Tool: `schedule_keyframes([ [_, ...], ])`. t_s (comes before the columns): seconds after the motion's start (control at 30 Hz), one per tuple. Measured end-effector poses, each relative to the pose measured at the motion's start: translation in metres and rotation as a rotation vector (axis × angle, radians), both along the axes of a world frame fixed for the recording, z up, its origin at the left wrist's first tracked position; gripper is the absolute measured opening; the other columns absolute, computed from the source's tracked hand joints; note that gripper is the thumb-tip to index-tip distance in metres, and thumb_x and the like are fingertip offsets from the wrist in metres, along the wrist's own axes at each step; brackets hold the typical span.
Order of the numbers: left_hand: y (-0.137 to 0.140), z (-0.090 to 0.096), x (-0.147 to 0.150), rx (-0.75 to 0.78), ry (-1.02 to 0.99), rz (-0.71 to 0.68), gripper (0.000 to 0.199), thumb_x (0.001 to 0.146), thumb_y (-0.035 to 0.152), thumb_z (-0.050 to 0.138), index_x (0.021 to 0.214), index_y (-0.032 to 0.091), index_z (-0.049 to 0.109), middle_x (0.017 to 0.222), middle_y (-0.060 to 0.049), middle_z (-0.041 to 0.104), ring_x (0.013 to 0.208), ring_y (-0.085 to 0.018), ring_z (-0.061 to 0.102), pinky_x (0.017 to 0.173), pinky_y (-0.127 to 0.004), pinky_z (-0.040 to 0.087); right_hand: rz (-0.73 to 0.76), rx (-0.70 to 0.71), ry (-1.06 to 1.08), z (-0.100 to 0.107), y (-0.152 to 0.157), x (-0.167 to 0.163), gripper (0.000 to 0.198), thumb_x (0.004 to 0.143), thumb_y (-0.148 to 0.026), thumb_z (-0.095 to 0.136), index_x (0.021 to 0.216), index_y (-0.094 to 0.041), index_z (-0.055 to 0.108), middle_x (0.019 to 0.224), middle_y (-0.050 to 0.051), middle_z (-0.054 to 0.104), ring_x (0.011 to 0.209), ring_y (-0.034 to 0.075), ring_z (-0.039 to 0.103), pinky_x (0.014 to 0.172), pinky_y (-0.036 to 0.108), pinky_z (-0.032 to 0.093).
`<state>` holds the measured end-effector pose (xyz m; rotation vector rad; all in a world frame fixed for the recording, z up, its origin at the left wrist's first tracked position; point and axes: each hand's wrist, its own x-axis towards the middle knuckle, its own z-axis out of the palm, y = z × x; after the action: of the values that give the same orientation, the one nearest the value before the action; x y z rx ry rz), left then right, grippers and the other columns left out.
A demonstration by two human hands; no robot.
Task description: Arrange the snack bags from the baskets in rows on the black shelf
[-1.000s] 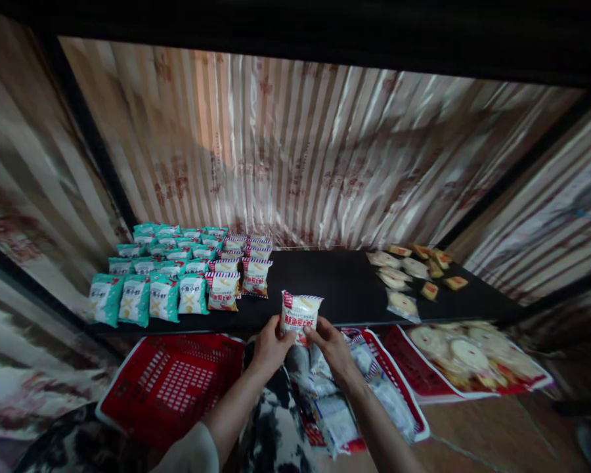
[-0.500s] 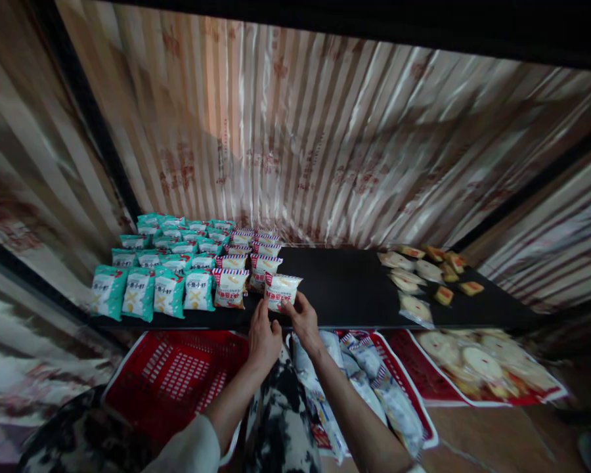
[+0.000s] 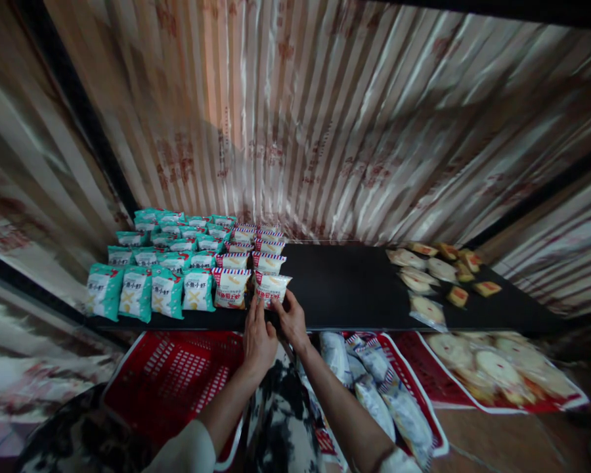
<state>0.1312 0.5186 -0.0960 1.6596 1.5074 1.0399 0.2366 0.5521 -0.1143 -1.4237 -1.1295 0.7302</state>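
Observation:
A white snack bag (image 3: 270, 288) with red lettering stands upright at the front edge of the black shelf (image 3: 335, 289). My left hand (image 3: 260, 340) has its fingers pressed to the bag's lower left side. At the lower right side, my right hand (image 3: 291, 323) grips the same bag with thumb and fingers. Directly behind it rises a column of matching bags (image 3: 269, 263) with red-and-blue striped tops. Another such bag (image 3: 230, 288) heads the column just left of my hands. Farther left stand rows of teal-and-white snack bags (image 3: 197, 291).
Round pale pastries (image 3: 426, 307) and small yellow packaged cakes (image 3: 457, 296) lie on the shelf's right part. Below are a red basket (image 3: 177, 368) at left, a red basket of bagged snacks (image 3: 374, 394) in the middle, and one with round pastries (image 3: 497, 368) at right.
Both hands have moved the white snack bag left and slightly back, so it now stands in front of the second striped column. The camera view has shifted slightly.

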Motion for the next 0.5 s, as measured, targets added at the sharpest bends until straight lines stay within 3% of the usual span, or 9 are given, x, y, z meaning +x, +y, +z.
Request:
schedule_keyframes([
  [0.5,-0.003,0.0012,-0.0068,-0.008,0.147,-0.008,0.061,0.074,0.007,0.042,0.135,0.011,0.04,0.148,-0.012,0.03,0.136,-0.024,0.029,0.113,-0.039,0.027,0.031,-0.027,-0.038,-0.0052,0.0027,-0.0044,0.043,0.077,-0.044,0.059,0.114,-0.022,0.059,0.109,0.006,0.067,0.101,0.026,0.06,0.091,0.041,0.047],
])
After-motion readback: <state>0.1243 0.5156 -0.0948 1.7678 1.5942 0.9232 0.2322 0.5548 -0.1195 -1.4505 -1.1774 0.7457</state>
